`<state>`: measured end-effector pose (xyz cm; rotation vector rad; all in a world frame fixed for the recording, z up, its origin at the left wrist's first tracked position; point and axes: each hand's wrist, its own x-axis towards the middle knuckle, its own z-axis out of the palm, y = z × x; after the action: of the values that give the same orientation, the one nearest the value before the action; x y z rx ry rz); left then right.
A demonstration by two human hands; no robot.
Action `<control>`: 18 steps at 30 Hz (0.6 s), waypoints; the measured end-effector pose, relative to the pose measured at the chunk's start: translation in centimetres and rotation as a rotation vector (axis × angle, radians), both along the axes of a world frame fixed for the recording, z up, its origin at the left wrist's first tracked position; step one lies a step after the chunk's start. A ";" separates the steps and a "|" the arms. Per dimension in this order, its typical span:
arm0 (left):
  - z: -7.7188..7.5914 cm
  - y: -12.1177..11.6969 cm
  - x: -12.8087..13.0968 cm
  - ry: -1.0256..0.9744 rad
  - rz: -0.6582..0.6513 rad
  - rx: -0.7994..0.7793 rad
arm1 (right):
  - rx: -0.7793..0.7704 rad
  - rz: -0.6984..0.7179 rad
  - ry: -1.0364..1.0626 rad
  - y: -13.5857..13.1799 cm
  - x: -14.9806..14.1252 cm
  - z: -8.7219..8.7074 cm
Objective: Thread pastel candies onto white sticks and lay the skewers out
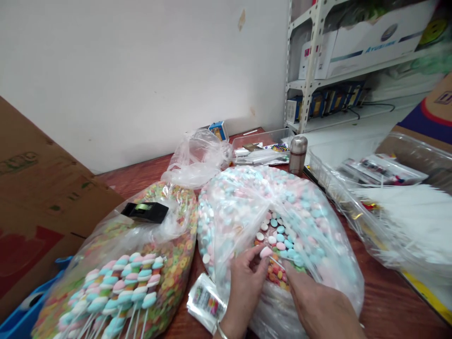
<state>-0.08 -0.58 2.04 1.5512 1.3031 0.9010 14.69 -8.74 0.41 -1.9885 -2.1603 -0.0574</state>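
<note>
A big clear plastic bag (240, 207) full of pink, blue and white candies lies on the wooden table, its mouth open toward me. My left hand (245, 282) pinches a pink candy (265, 252) at the bag's opening. My right hand (318, 306) rests beside it with fingers closed on a thin white stick (276, 262), over a small pile of orange and red candies (277, 275). A stack of small clear packets (206, 301) lies just left of my left wrist.
Left of this bag sits another bag of coloured ring candies (176, 254) with twisted marshmallow sticks (120, 287) and a black tape dispenser (144, 212) on top. Cardboard box (38, 207) at left, metal flask (297, 154) behind, clear trays (406, 155) at right, shelving (310, 70) at back.
</note>
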 end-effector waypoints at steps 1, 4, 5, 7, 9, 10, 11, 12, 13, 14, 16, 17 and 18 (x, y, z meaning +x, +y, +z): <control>-0.1 0.0 0.0 0.020 -0.006 0.022 | -0.003 -0.004 -0.004 0.0 -0.2 0.1; -0.6 -0.2 0.0 0.052 -0.017 0.072 | 0.010 -0.015 0.004 0.0 -0.7 -0.2; -0.7 -0.3 0.0 0.057 -0.023 0.084 | 0.015 -0.020 0.018 0.0 -0.9 -0.5; -0.9 -0.7 0.1 0.070 -0.033 0.106 | 0.018 -0.037 0.067 0.0 -1.3 -1.5; -1.1 -1.4 0.2 0.084 -0.059 0.120 | -0.007 -0.063 0.141 0.1 -1.7 -2.4; -1.2 -1.9 0.3 0.094 -0.083 0.128 | -0.035 -0.075 0.198 0.1 -1.8 -2.8; -1.3 -2.3 0.3 0.106 -0.114 0.135 | -0.071 -0.083 0.279 0.3 -1.9 -3.0; -1.4 -2.8 0.3 0.119 -0.152 0.138 | -0.115 -0.081 0.388 0.4 -1.8 -3.2; -1.5 -3.3 0.3 0.134 -0.194 0.139 | -0.156 -0.072 0.521 0.6 -1.7 -3.3; -1.6 -3.6 0.2 0.148 -0.231 0.135 | -0.194 -0.064 0.664 0.7 -1.4 -3.3; -1.8 -4.1 -0.1 0.167 -0.284 0.088 | -0.253 -0.077 0.905 1.0 -0.6 -3.2; -1.9 -4.0 -0.3 0.179 -0.286 0.054 | -0.269 -0.108 0.965 1.1 -0.1 -3.2; -2.1 -3.8 -0.5 0.203 -0.270 0.031 | -0.276 -0.145 0.969 1.1 0.4 -3.2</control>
<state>-0.63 -4.42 -0.02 1.8289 1.1852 0.6087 15.06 -7.63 -2.79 -1.7228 -1.4256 1.0035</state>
